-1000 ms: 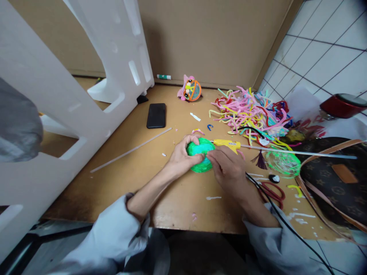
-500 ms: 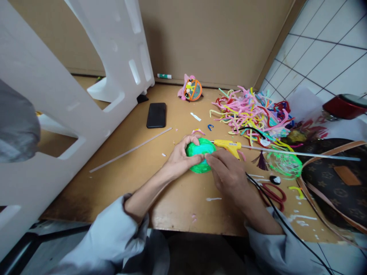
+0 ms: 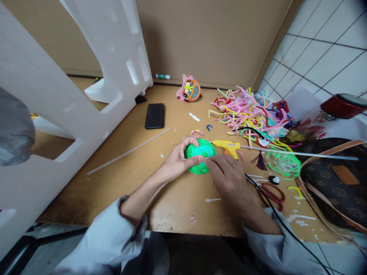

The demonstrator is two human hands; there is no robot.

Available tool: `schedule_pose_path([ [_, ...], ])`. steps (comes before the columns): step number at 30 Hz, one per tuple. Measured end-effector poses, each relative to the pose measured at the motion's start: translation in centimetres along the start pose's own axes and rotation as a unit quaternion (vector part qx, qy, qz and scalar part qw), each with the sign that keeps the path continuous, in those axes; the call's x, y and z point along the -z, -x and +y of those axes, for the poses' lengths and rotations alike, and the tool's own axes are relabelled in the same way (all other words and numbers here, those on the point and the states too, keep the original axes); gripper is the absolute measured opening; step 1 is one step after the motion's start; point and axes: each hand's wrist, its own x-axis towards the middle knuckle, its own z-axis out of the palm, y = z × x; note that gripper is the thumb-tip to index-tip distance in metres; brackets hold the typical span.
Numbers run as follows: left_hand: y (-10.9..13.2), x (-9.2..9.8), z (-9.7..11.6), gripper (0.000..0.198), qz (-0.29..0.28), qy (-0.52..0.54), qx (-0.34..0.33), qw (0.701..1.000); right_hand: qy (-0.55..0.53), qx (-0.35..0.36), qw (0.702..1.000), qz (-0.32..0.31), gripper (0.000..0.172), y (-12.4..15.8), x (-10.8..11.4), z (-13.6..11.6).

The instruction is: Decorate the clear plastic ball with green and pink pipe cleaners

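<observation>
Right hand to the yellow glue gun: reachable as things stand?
Probably yes: the yellow glue gun lies just beyond the right hand, with nothing visible blocking the way. That hand is at the green round piece, though, so it would likely have to leave that first.

Your left hand [image 3: 178, 157] grips the green disc [image 3: 204, 148]; your right hand [image 3: 229, 177] touches its face. From there, the glue gun [image 3: 226, 144] lies at two o'clock, scissors [image 3: 279, 198] at four.
</observation>
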Motion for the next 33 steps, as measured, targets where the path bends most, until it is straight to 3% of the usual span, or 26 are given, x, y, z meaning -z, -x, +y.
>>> schedule_pose_path([
  [6, 0.18, -0.09, 0.12, 0.045, 0.006, 0.006, 0.013, 1.000, 0.002, 0.009, 1.000, -0.003, 0.026, 0.05, -0.04, -0.10],
  [11, 0.18, -0.12, 0.06, 0.045, 0.004, 0.012, 0.009, 1.000, -0.012, -0.026, 0.999, 0.036, 0.025, 0.21, -0.23, -0.08],
  [18, 0.10, -0.16, 0.01, 0.044, 0.004, 0.008, 0.001, 1.000, -0.043, -0.024, 0.999, 0.015, 0.021, 0.72, -0.43, -0.09],
  [33, 0.04, 0.09, -0.24, 0.020, -0.002, -0.017, -0.002, 1.000, -0.004, -0.042, 0.999, 0.013, 0.029, 0.19, -0.42, -0.51],
])
